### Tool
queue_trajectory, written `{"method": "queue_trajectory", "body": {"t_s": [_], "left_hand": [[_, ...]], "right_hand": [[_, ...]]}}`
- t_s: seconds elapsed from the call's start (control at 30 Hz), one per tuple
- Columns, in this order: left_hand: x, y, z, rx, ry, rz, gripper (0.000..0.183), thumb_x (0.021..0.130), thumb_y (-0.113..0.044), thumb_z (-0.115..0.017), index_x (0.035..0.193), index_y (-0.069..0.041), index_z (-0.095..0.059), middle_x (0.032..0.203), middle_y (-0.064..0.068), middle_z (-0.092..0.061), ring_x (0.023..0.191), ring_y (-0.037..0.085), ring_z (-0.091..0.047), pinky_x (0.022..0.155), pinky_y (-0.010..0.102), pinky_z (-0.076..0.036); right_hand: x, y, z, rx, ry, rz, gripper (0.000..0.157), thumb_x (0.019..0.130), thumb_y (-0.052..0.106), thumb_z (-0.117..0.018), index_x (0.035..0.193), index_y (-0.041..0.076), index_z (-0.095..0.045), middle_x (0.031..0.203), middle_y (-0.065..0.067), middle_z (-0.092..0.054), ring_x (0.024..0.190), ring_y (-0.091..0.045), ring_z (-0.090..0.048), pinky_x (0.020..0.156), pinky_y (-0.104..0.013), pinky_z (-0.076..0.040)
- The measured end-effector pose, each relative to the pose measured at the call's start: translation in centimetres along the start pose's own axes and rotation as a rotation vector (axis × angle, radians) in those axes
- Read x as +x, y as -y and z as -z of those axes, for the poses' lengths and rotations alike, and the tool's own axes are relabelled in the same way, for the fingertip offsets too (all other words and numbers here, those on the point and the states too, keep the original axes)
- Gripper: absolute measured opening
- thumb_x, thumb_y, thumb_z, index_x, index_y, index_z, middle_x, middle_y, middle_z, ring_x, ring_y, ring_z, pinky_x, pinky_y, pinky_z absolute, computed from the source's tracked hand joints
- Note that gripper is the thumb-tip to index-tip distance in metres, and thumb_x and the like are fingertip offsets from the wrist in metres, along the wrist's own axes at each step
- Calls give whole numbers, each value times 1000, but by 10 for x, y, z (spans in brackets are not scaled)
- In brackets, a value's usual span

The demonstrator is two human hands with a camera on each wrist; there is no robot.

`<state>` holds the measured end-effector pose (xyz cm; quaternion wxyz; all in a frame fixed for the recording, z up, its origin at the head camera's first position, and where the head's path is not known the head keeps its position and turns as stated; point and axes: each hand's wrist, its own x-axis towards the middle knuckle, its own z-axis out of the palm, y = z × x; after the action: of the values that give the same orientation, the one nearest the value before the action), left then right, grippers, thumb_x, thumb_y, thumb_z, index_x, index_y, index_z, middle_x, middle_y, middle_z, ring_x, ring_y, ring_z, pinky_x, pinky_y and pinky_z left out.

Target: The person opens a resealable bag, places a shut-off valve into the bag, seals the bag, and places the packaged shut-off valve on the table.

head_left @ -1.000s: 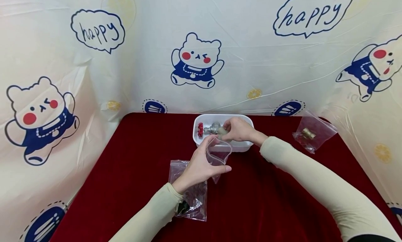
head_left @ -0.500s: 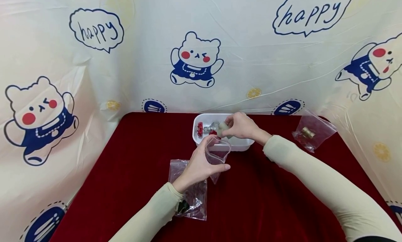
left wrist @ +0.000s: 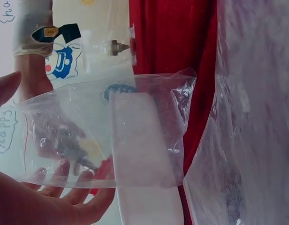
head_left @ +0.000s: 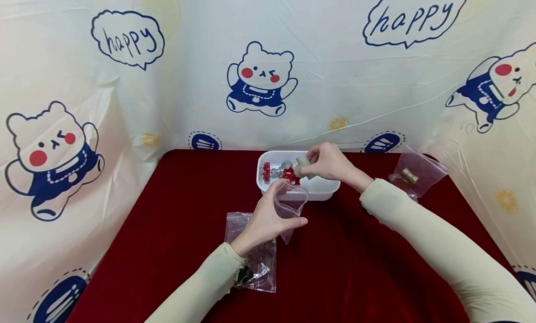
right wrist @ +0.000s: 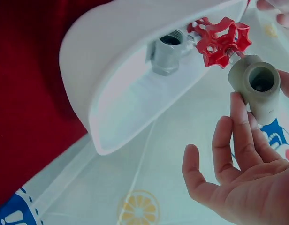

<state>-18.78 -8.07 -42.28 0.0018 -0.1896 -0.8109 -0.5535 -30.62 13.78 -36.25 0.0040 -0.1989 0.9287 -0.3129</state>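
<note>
My left hand [head_left: 268,218] holds a clear zip bag [left wrist: 83,122] by its mouth, which gapes in front of the white tray [head_left: 324,193]. Over that tray, my right hand [head_left: 331,162] pinches a grey plastic stop valve [right wrist: 259,89] with a red handwheel [right wrist: 224,43]. The right wrist view shows the valve's round port facing the camera, with the thumb on one side and fingertips on the other. Inside the tray lies a metal valve [right wrist: 168,54] with its own red handwheel [head_left: 266,171]. The held bag shows no part in it.
Another clear bag [head_left: 265,262] lies flat under my left forearm, a dark patch [head_left: 244,273] at its lower left. At the right back of the red cloth [head_left: 188,211] is a bag with a brass fitting [head_left: 409,175]. A printed curtain [head_left: 326,90] stands behind.
My right hand has moved slightly right and up with the grey valve, whose red handwheel has come into view. The left hand and its bag have stayed almost still.
</note>
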Motion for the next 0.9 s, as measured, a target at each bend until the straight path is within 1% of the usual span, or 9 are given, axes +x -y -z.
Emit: {"method": "queue_trajectory", "body": {"t_s": [0.13, 0.23, 0.33, 0.6, 0.7, 0.77, 0.9], "left_hand": [[1, -1, 0, -11, 0, 2, 96, 75, -35, -95, 153, -12, -44, 145, 10, -57, 138, 28, -51, 112, 52, -42], [1, -2, 0, 2, 1, 12, 98, 74, -34, -95, 154, -11, -44, 145, 6, -57, 139, 24, -51, 112, 50, -42], [1, -1, 0, 12, -1, 17, 96, 74, -35, -95, 153, -12, -45, 144, 6, -58, 139, 22, -51, 112, 49, -42], [1, 1, -2, -4, -2, 12, 96, 74, -33, -95, 152, -11, -44, 144, 13, -58, 139, 31, -51, 112, 51, -42], [1, 2, -3, 2, -4, 18, 96, 73, -32, -95, 152, -12, -44, 144, 13, -58, 138, 30, -52, 112, 49, -42], [0, 2, -2, 12, -4, 28, 97, 73, -33, -95, 153, -13, -44, 144, 9, -58, 138, 26, -52, 112, 46, -42], [-1, 1, -2, 26, -3, 46, 98, 74, -36, -95, 154, -16, -42, 144, 4, -58, 138, 20, -51, 113, 45, -41]], "right_hand": [[-2, 6, 9, 13, -24, -8, 30, 77, 27, -86, 93, 4, -76, 80, -5, -73, 72, -21, -65, 64, -34, -53], [-4, 11, 15, 14, -29, -13, 30, 77, 28, -85, 93, 5, -76, 80, -5, -73, 73, -21, -65, 64, -35, -53], [-7, 16, 19, 15, -31, -16, 30, 77, 29, -85, 93, 5, -76, 81, -5, -73, 73, -21, -64, 63, -35, -53], [-14, 26, 27, -2, -66, -27, 28, 75, 32, -85, 87, 8, -76, 76, -2, -72, 71, -21, -63, 61, -36, -52], [-16, 29, 29, -4, -83, -26, 28, 74, 34, -86, 84, 10, -75, 74, -1, -71, 69, -20, -63, 60, -37, -51], [-18, 32, 30, -2, -91, -24, 29, 73, 35, -87, 83, 11, -75, 73, -1, -71, 68, -20, -62, 60, -37, -51], [-21, 37, 34, 13, -95, -27, 30, 74, 36, -87, 84, 10, -76, 73, -1, -71, 69, -20, -63, 60, -37, -51]]}}
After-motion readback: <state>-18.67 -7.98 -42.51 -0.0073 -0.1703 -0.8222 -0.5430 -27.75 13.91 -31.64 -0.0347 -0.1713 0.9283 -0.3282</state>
